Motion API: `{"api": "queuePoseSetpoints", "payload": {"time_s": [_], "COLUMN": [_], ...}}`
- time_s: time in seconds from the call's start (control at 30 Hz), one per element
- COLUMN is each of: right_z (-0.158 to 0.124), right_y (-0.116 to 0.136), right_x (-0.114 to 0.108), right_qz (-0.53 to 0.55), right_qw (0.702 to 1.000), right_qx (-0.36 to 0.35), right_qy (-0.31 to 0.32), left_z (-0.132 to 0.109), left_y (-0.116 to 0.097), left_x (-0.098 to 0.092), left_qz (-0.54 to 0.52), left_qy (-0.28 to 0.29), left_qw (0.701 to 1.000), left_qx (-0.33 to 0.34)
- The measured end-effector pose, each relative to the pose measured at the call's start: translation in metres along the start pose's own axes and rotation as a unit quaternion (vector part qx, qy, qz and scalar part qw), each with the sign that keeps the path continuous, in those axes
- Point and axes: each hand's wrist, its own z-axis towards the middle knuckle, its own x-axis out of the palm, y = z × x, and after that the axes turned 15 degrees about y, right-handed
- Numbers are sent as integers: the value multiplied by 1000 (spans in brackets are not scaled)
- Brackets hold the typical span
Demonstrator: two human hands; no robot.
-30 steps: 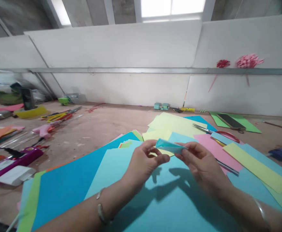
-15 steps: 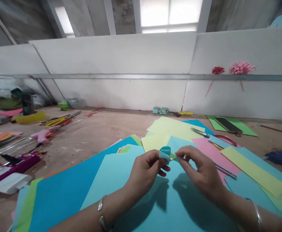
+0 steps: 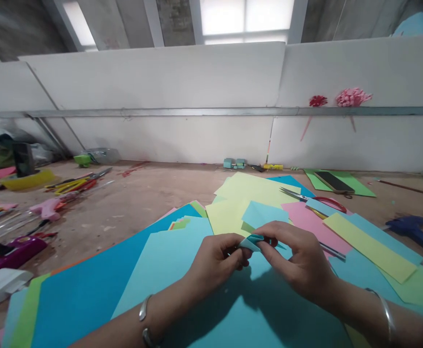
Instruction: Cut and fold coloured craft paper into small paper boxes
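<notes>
just below the centre of the frame, the left hand point(image 3: 216, 263) and the right hand point(image 3: 300, 261) met over a small folded piece of teal paper point(image 3: 252, 241), each pinching it between thumb and fingertips, fingers drawn in narrow around it. the piece sat above a large light-blue sheet point(image 3: 182, 261) spread across the lower middle. to the right of centre lay a pink sheet point(image 3: 305, 220) with red-handled scissors point(image 3: 320, 199) at its far edge, and a yellow-green strip point(image 3: 369, 246) ran toward the lower right.
</notes>
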Motion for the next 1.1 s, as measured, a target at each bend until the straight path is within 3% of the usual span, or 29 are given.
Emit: {"api": "queuePoseSetpoints", "payload": {"time_s": [0.43,1.1], "right_z": [-1,-1], "right_y": [3,1], "right_x": [1,-4], "right_qz": [0,-40], "right_qw": [1000,999], "right_qx": [17,9], "right_qy": [15,3], "left_z": [0,0], "left_y": [1,-2], "left_x": [2,-1], "left_qz": [-25,34], "left_qy": [-1,-22], "left_qw": [999,999], "left_qx": [-42,-24]}}
